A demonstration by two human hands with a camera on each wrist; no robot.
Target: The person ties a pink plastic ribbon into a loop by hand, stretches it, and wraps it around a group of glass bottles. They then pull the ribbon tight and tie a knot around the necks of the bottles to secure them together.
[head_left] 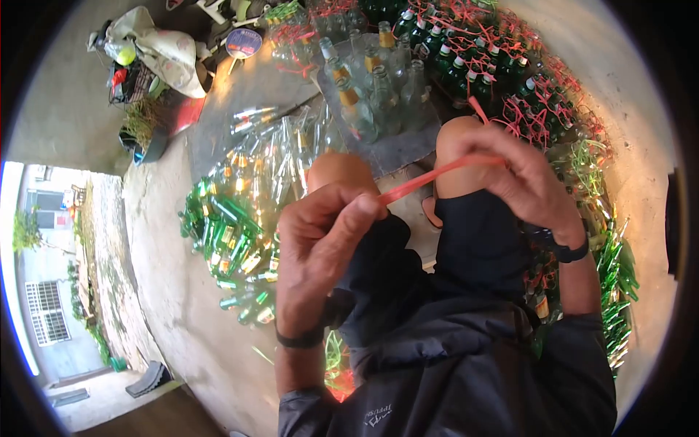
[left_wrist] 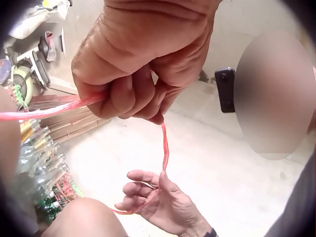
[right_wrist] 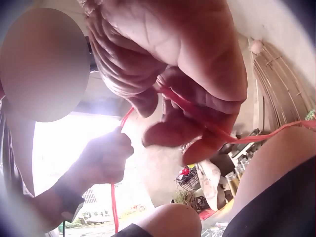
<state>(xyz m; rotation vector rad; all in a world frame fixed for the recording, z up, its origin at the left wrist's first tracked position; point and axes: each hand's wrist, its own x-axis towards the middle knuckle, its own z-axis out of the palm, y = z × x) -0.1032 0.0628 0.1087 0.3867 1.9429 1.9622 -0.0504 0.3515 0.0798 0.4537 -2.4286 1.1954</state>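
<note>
A strand of red plastic twine stretches between both hands above the knees. My left hand grips it, thumb on top and fingers folded in, as the left wrist view also shows. From that fist one end trails off to the side. My right hand holds the other stretch of twine between thumb and fingers. Its fingers are loosely bent, and the twine crosses them and runs on past the knee. Just beyond the knees stands a group of clear glass bottles with some yellow labels.
Loose clear bottles and green bottles lie on the floor at left. Dark green bottles bound with red twine stand at the back right. More green bottles lie at far right. A dark pot with a plant stands by the wall.
</note>
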